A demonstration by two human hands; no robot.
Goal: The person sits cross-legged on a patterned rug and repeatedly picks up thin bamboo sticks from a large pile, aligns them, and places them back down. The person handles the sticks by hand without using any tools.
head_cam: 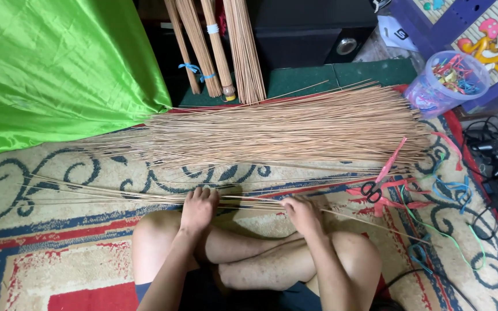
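Left hand (198,206) is lying flat, fingers together, pressing a small bunch of thin sticks (145,196) onto the patterned carpet (59,253) in front of the crossed legs. Right hand (302,212) is curling around the same bunch. They are looking light, springy and easily snapped, so gripping mid-length seems safest. The big pile of sticks (283,129) is lying just beyond, with scissors (376,184) nearby.

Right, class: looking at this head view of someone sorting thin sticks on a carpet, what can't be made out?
- Left hand: its own back hides the palm and grip on the thin sticks.
- Right hand: fingertips curled under.
- Tub: contents too small.
- Standing bundles: tops cut off by the top edge.
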